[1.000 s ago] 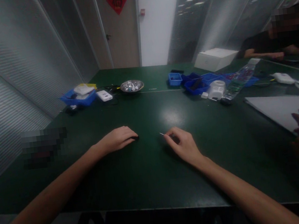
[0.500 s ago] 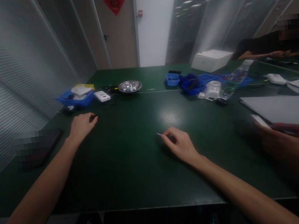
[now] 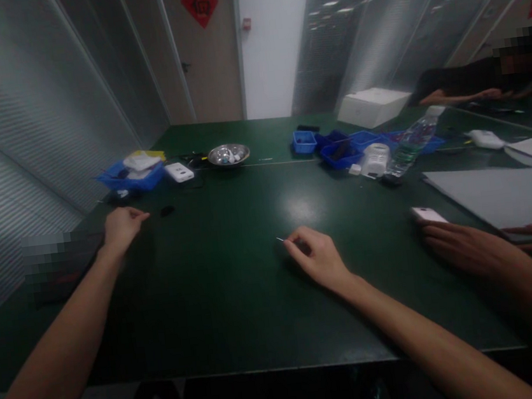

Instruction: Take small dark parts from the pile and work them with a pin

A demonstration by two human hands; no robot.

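Dark green table (image 3: 230,306), small black object (image 3: 167,211), metal bowl (image 3: 229,164), blue trays (image 3: 305,148), white box (image 3: 371,112), clear bottle (image 3: 413,145)

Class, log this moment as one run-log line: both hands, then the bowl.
left hand: apart from small black object | right hand: pinching thin pale piece | metal bowl: farther back on green table

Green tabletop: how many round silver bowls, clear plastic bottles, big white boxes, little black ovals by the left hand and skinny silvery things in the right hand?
Round silver metal bowl: 1
Clear plastic bottle: 1
Big white box: 1
Little black oval by left hand: 1
Skinny silvery thing in right hand: 1
Total: 5
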